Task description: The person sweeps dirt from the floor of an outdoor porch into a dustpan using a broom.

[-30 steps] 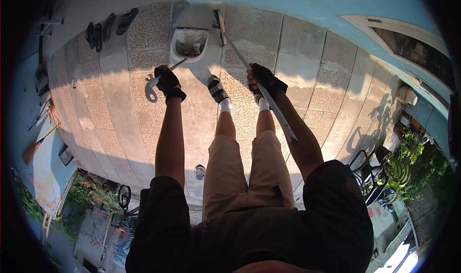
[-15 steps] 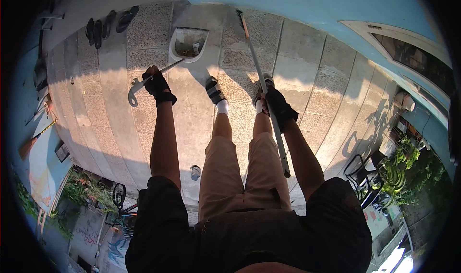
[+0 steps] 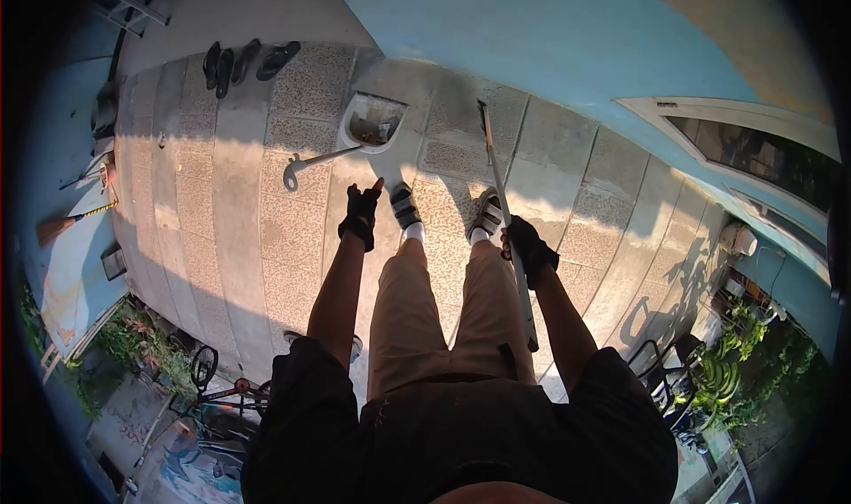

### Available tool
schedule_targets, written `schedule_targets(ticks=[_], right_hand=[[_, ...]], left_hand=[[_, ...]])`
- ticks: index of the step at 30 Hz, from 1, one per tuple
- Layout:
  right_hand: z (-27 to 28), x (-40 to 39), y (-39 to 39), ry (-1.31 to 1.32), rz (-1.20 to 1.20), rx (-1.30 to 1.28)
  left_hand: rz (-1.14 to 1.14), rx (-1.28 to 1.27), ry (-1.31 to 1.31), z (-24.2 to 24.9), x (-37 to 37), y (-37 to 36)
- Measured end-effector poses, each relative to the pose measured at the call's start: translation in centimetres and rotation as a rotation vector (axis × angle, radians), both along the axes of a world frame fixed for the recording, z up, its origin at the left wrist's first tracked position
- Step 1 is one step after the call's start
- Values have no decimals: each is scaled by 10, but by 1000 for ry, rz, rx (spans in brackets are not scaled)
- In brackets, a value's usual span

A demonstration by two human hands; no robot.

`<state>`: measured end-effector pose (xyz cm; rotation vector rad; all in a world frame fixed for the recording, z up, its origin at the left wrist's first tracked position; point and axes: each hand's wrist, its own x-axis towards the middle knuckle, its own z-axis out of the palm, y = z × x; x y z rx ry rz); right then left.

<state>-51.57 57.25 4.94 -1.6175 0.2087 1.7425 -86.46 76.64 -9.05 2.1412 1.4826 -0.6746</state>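
Observation:
A long-handled dustpan (image 3: 346, 140) stands on the paving ahead, with some debris in its pan and its grey hooked handle slanting to the left. My left hand (image 3: 360, 213), in a black fingerless glove, is apart from that handle and holds nothing; its index finger points outward. Wrapped round the pole of a broom (image 3: 498, 180) is my right hand (image 3: 530, 249), gloved the same way. The broom's dark head touches the ground near the blue wall, to the right of the dustpan, and its pole runs back toward my right thigh.
Several dark flip-flops (image 3: 244, 62) lie at the back left. A blue wall (image 3: 567, 87) with a window (image 3: 753, 154) borders the right. Another broom (image 3: 66, 227) leans at far left. Bicycles (image 3: 222, 389) stand behind left; a chair (image 3: 660, 367) and plants (image 3: 718, 389) are at right.
My left hand has let go of the dustpan handle and moved back and to the right. The handle now rests lower on its own. My right hand still grips the broom, slightly nearer me.

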Motion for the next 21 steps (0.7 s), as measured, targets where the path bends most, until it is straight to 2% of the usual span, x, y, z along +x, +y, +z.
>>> schedule_targets(ticks=[1, 2, 3, 4, 5, 6, 7, 8, 10, 12, 13, 14, 15, 16, 17, 18, 20, 21], right_hand=[[12, 5, -1, 10, 3, 31], [23, 12, -4, 16, 6, 64], [33, 22, -8, 53, 24, 59], [46, 31, -12, 89, 43, 52], [68, 36, -13, 104, 3, 52], [70, 44, -18, 134, 34, 65], [85, 52, -18, 122, 97, 67], [103, 58, -16, 108, 158, 64], [119, 72, -19, 97, 250, 29], [147, 79, -19, 78, 276, 98], [145, 85, -21, 132, 286, 152], [157, 89, -21, 122, 296, 169], [174, 88, -15, 49, 440, 235], [185, 89, -8, -26, 580, 301], [182, 90, -3, -26, 644, 269], [185, 90, -4, -30, 649, 270], [192, 89, 3, -149, 867, 437], [197, 88, 5, -177, 924, 481]], left_hand=[[-136, -88, 17, -29, -3, -23], [432, -379, -316, 40, 39, -23], [1052, -536, -635, 120, 85, -20], [908, -530, -714, 84, 78, -41], [801, -396, -672, 103, 97, -54], [675, -377, -713, 96, 103, -68], [555, -277, -602, 155, 127, -70], [550, -244, -680, 155, 136, -80], [563, -411, -656, 220, 162, -83], [756, -597, -672, 252, 180, -89], [644, -778, -891, 201, 172, -98], [720, -855, -966, 204, 180, -104], [797, -934, -1038, 230, 192, -108], [1150, -1132, -910, 254, 216, -108], [1276, -1269, -948, 246, 228, -114], [1330, -1557, -983, 229, 232, -117], [1411, -1874, -1118, 175, 249, -126], [1222, -1923, -1237, 158, 259, -127]])
